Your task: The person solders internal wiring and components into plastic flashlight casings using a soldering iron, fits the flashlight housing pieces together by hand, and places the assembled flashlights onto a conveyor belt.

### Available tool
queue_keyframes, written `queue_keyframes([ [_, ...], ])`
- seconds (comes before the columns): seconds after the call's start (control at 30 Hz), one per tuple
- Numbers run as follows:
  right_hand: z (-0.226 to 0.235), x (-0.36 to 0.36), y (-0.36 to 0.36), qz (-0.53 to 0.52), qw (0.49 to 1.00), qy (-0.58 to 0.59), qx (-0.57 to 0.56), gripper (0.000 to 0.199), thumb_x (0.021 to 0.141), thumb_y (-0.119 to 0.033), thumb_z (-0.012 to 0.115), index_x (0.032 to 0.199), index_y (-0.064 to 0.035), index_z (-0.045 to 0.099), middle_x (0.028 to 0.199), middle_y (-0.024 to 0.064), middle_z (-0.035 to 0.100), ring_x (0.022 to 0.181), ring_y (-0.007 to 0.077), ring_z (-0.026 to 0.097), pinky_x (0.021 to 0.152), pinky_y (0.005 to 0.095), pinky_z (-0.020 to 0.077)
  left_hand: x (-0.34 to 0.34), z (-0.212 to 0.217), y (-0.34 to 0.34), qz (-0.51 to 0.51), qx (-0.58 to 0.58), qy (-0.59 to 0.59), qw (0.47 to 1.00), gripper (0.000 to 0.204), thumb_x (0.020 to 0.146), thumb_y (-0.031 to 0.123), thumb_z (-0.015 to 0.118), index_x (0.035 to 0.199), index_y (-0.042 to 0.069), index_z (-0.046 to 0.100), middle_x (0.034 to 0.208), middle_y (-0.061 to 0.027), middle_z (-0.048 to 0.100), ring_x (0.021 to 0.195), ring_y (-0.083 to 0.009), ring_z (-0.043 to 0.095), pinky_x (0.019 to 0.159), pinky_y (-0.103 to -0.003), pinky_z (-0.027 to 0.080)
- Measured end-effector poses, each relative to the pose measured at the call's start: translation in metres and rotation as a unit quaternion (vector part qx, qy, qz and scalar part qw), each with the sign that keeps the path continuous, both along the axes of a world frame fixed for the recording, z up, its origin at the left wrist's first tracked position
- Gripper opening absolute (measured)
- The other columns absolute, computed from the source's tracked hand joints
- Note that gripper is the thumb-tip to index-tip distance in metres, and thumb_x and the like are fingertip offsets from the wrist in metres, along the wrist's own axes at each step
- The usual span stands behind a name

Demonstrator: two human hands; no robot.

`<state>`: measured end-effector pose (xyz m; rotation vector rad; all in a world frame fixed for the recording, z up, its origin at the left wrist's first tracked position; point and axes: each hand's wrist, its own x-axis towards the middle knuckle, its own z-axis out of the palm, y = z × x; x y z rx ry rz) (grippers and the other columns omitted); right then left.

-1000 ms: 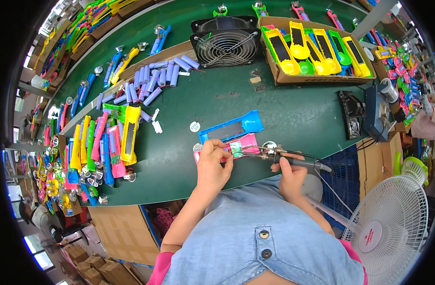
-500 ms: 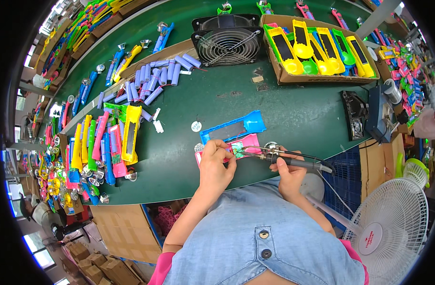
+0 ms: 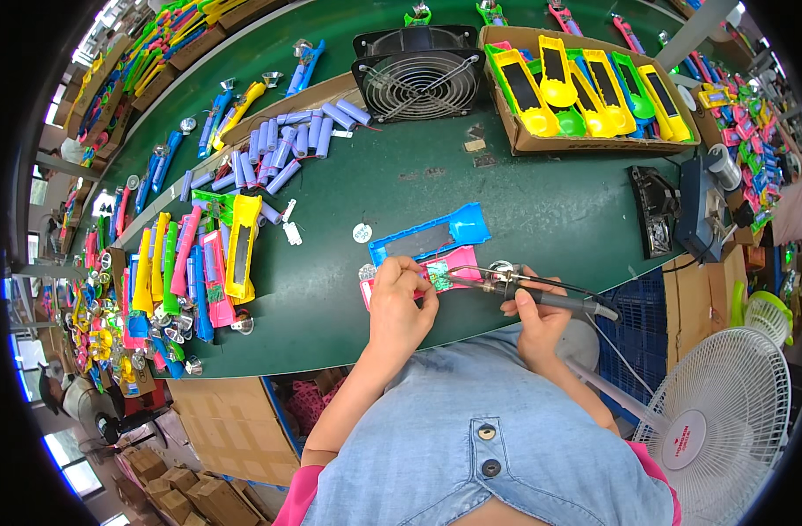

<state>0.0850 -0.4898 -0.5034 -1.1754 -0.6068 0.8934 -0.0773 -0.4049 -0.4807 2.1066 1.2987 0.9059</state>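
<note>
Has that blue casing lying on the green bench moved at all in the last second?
No. Judged against the round white label on the green bench, the blue casing lies just to its right as before; no shift shows.

Close to the near edge of my green worktop (image 3: 524, 197), my left hand (image 3: 403, 302) is pinched over the pink casing (image 3: 461, 259) beside its green circuit board (image 3: 438, 275), while my right hand (image 3: 538, 316) grips a soldering iron (image 3: 563, 302), its tip pointing left at the board, though I can't tell whether they touch. A blue casing (image 3: 468, 228) lies just beyond the pink one, purple battery cells (image 3: 300, 138) are heaped toward the left edge, and a black fan (image 3: 421, 86) and a cardboard box (image 3: 607, 145) of coloured casings (image 3: 559, 93) stand toward the far edge
</note>
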Motion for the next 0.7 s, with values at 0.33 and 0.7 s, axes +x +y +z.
queue_keyframes([
  [0.33,0.003,0.0,-0.004,-0.055,0.997,-0.042,0.017,0.026,0.078,-0.004,0.057,0.1,0.0095,0.05,0.085,0.0114,0.055,0.057,0.0147,0.058,0.048,0.0218,0.0475,0.0,0.002,0.001,-0.002,-0.001,0.015,1.0,0.011,0.06,-0.003,0.063,0.064,0.001,0.053,0.086,-0.01,0.052,0.076,-0.0235,0.053,0.062,-0.031,0.044],
  [0.7,0.002,0.001,-0.004,-0.053,0.998,-0.025,0.024,0.027,0.078,-0.005,0.057,0.1,0.0084,0.05,0.083,0.0113,0.056,0.055,0.014,0.057,0.047,0.0217,0.047,-0.03,0.007,-0.001,-0.055,-0.002,-0.087,0.995,0.019,0.065,0.0,0.069,0.08,0.005,0.059,0.081,-0.0084,0.051,0.073,-0.0201,0.053,0.058,-0.029,0.044],
])
